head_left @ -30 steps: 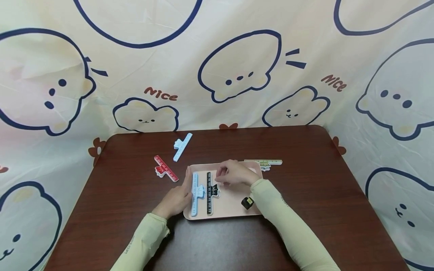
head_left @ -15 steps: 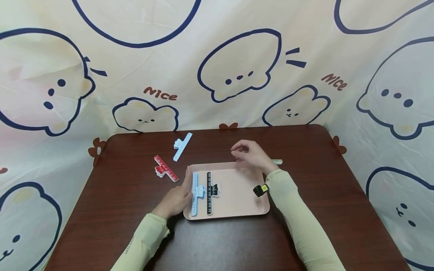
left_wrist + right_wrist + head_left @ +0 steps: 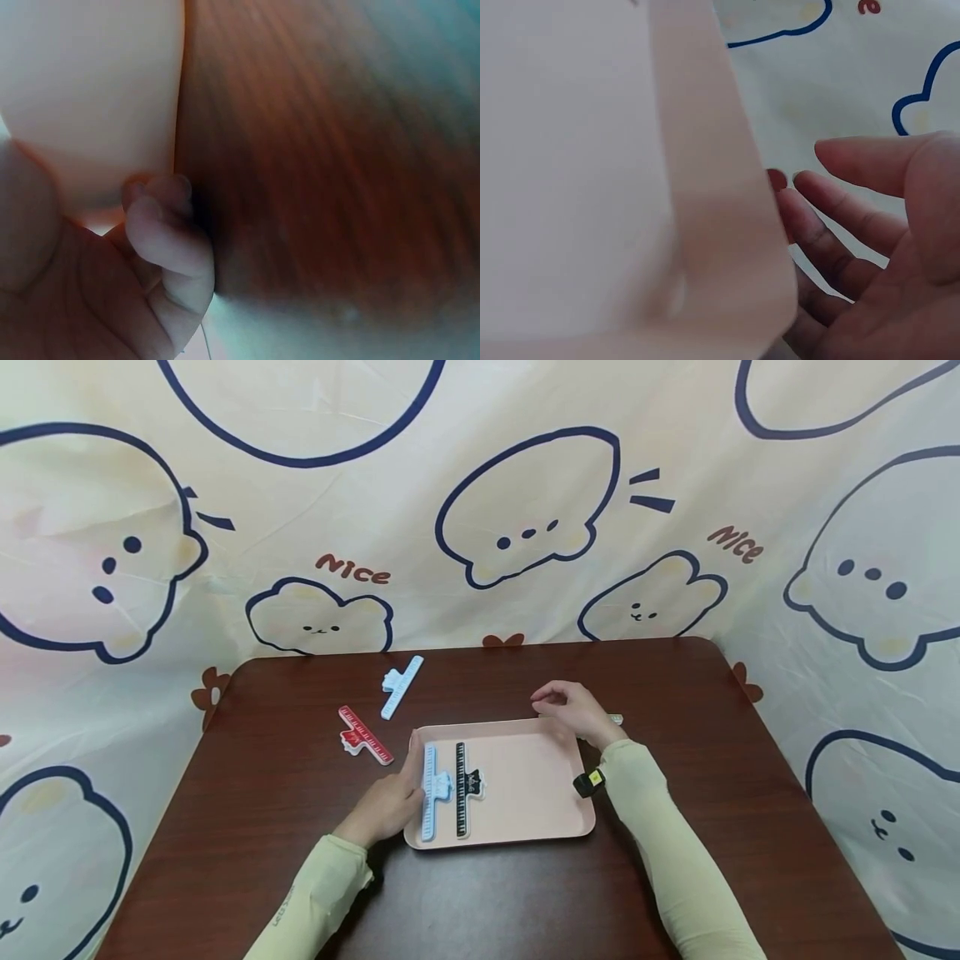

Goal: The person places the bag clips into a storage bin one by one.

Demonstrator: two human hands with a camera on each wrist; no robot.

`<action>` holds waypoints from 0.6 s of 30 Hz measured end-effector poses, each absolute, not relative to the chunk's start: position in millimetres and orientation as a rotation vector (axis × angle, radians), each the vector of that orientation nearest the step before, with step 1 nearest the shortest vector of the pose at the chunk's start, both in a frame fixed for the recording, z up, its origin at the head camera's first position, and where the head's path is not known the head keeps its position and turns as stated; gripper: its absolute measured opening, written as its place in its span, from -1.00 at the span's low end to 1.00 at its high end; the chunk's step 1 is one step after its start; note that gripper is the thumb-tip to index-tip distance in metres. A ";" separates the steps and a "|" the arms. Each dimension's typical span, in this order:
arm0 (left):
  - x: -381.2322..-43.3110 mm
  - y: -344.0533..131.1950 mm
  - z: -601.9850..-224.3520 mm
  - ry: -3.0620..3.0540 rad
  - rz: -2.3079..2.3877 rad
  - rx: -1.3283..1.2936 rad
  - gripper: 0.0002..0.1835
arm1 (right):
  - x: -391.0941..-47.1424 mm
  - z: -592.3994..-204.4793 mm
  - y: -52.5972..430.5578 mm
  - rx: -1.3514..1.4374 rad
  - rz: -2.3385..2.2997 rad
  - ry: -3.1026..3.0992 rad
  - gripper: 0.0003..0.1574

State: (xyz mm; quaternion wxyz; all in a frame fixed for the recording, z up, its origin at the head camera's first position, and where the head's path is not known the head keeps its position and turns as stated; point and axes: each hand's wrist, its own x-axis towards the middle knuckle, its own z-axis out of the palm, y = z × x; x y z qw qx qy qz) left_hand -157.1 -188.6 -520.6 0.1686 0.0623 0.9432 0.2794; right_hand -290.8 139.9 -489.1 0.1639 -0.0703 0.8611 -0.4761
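At the left end of the pale pink tray (image 3: 525, 785), my left hand (image 3: 386, 806) grips the rim. Curled fingers (image 3: 169, 240) show under the tray's edge in the left wrist view. Inside the tray, a light blue ruler-printed bag clip (image 3: 430, 793) and a black one (image 3: 462, 789) lie side by side, lengthwise front to back. My right hand (image 3: 577, 710) hovers by the tray's back right corner, thumb and fingers apart with nothing between them, as the right wrist view shows. Beneath it, only the end of a green clip (image 3: 617, 719) shows; the hand hides the rest.
On the brown table (image 3: 480, 910), a red clip (image 3: 365, 736) lies left of the tray. Farther back is another light blue clip (image 3: 401, 687). A cartoon-printed cloth (image 3: 405, 527) hangs behind the table and at both sides.
My right hand has moved from above the black clip, out of the tray, to the back right corner over the green clip. My left hand has stayed on the rim.
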 end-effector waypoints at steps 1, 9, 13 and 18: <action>-157.0 -188.4 -520.7 2.677 0.797 0.171 -0.02 | -291.4 -491.6 141.0 -0.200 -1.346 2.459 -0.64; -157.1 -188.1 -522.7 2.714 0.778 0.220 -0.03 | -292.8 -501.3 150.4 -0.230 -1.259 2.518 -0.64; -157.4 -187.9 -522.4 2.701 0.794 0.214 -0.03 | -293.3 -499.3 157.4 -0.216 -1.214 2.538 -0.64; -157.6 -187.8 -521.2 2.667 0.809 0.168 -0.01 | -294.8 -497.0 168.8 -0.205 -1.177 2.534 -0.63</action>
